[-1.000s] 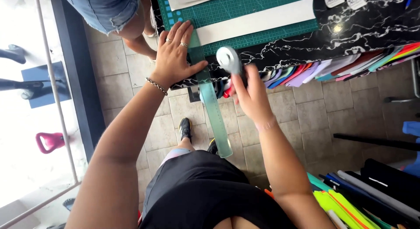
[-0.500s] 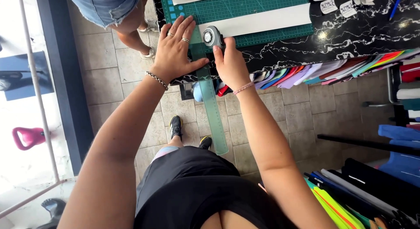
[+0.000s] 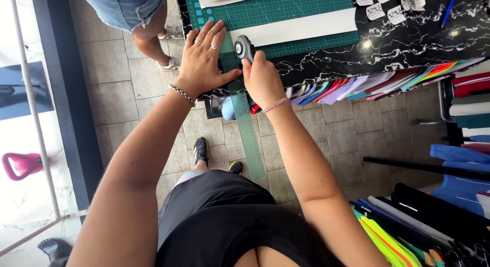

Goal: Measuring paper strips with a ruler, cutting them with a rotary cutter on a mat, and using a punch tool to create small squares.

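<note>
Firmly, the left hand [image 3: 201,60] lies spread flat on the translucent green ruler [image 3: 244,119]; at its 3 o'clock, the right hand [image 3: 263,78] grips a round-bladed rotary cutter [image 3: 244,48] on the gridded cutting mat [image 3: 286,11]

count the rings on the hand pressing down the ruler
2 show, both on the left hand, which lies flat on the clear green ruler: one ring on a middle finger, another on the finger beside it. More may be hidden on the thumb side.

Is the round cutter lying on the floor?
No, the right hand holds the round cutter up on the green cutting mat.
</note>
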